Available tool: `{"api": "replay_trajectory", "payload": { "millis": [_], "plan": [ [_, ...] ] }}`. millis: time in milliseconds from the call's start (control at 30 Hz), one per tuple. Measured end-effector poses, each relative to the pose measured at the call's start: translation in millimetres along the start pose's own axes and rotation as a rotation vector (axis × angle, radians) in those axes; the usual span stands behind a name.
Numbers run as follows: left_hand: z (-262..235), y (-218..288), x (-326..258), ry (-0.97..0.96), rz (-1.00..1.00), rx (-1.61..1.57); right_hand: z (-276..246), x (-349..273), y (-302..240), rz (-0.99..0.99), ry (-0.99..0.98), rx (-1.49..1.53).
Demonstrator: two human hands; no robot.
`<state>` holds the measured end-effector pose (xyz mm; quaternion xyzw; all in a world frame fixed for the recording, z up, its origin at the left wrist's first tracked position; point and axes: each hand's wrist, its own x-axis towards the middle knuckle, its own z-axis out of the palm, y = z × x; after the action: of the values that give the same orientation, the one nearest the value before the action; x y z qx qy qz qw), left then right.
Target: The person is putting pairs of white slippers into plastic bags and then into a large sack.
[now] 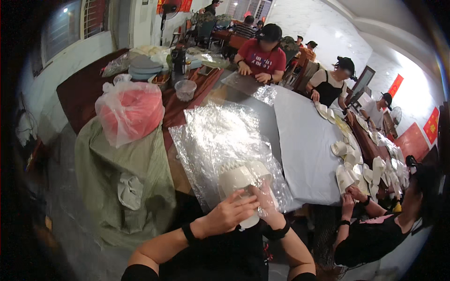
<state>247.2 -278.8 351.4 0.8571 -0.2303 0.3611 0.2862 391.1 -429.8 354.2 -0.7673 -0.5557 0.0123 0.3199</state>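
Slippers [236, 180] of cream, moulded material, with broad, bumpy-topped straps, sit grasped between our bare left hand [229, 210] and bare right hand [266, 200], above glossy, clear, flat plastic bags [220, 133]. Toes point away from us, heels toward us; the long axis leans slightly left.

The place is a footwear packing workshop. Indicators: several workers [265, 56] are stationed around a large covered table [302, 150]; transparent plastic bags [218, 131] lie at its near edge; cream slippers [346, 177] line its right edge.
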Motion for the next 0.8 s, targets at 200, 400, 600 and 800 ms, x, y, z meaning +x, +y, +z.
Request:
{"api": "replay_trajectory", "payload": {
  "millis": [200, 400, 600, 800],
  "plan": [
    [-6.0, 12.3, 7.4, -0.052, 0.069, -0.030, 50.5, 53.8, 65.4, 0.305, -0.196, -0.323],
    [-6.8, 23.9, 0.9, -0.103, 0.079, 0.013, 53.7, 92.5, 64.1, 0.316, 0.047, -0.354],
    [1.0, 11.8, -8.9, -0.258, 0.010, 0.078, 78.7, 97.0, 87.8, 0.465, 0.111, -0.352],
    [-12.5, -3.4, -9.7, -0.149, -0.082, -0.098, 53.4, 33.1, 42.3, 0.255, 0.145, -0.436]
  ]
}}
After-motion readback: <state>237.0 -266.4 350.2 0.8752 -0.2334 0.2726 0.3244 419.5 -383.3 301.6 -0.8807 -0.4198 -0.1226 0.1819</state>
